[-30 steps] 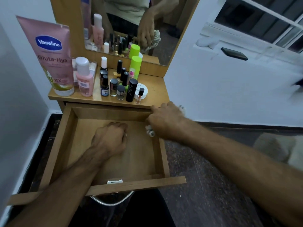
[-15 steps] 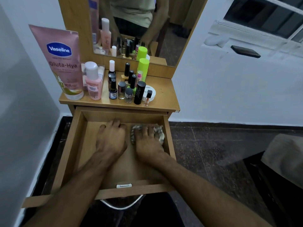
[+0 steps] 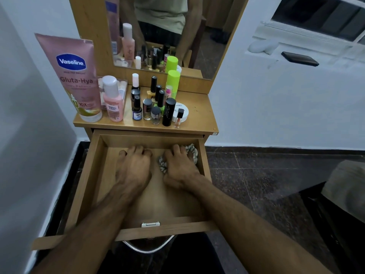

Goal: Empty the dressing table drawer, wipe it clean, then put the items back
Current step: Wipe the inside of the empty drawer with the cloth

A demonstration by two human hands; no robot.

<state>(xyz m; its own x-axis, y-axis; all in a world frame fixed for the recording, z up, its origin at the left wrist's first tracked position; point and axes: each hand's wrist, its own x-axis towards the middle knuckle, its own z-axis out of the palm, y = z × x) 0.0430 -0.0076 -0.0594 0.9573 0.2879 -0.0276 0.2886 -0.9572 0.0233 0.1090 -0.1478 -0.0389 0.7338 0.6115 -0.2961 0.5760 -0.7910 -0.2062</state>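
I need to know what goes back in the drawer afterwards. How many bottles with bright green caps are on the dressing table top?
1: the green-capped bottle stands at the back of the cluster, against the mirror frame. The second green cap above it is its reflection. Others may be hidden behind.

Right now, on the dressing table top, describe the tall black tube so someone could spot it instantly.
Start at the dressing table top, above the open drawer. In the front row of small bottles stands the black tube, upright beside a flat white jar. It is matte black all over and the tallest thing in that row.

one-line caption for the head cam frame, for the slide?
Right hand presses a cloth into the open drawer's far right corner; left hand rests on its floor; cosmetics wait on top.
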